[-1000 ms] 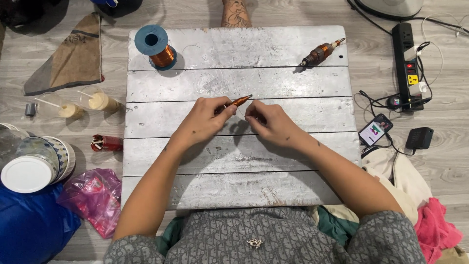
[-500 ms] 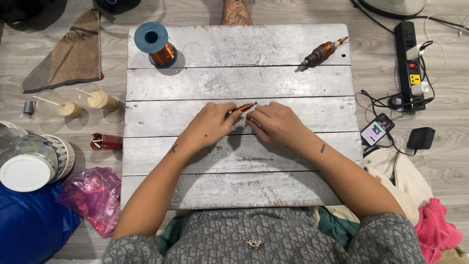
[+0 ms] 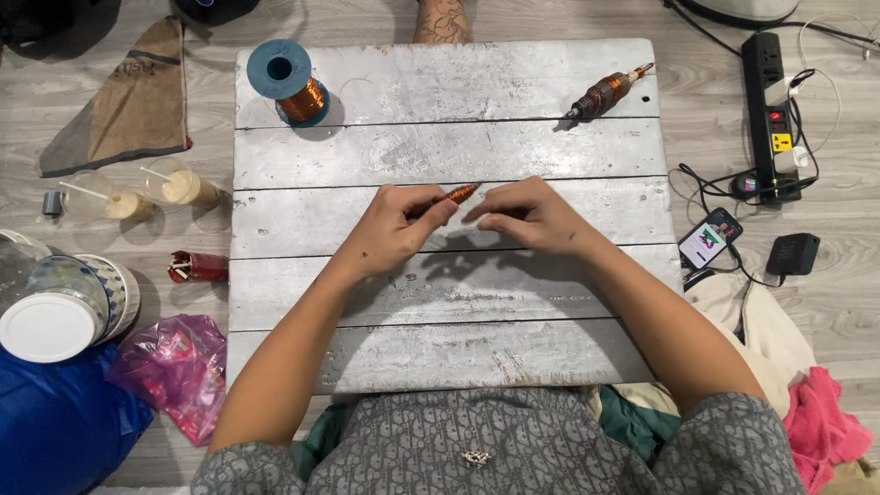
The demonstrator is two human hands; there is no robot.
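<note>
Left hand: the left hand (image 3: 396, 226) lay on the middle plank of the worktop (image 3: 440, 357), fingers curled and pinched round a small copper-wound coil (image 3: 456, 194), whose tip stuck out toward the right hand.
Right hand: the right hand (image 3: 530, 216) rested just beside the left, fingertips drawn together near the tip of the coil; whether they pinched a wire could not be told, since anything that thin was too small to see.
Coil: above the centre of the worktop, between the two hands, tilted with its free end up and to the right.
Worktop: a low board of grey painted planks, worn and scuffed, lying on a wooden floor (image 3: 843, 302).
Far left corner: a spool of copper wire (image 3: 290, 81) with a blue flange stood upright on the far plank.
Far right corner: a motor armature (image 3: 607, 92) with copper winding lay on its side, well apart from the hands.
Left of the worktop: two plastic cups with straws (image 3: 137, 192), a small red packet (image 3: 197, 267), a pink plastic bag (image 3: 174, 367) and a white-lidded container (image 3: 50, 325) on the floor.
Right of the worktop: a black power strip (image 3: 768, 110) with cables, a phone (image 3: 710, 237) with a lit screen, and a black adapter (image 3: 793, 254).
</note>
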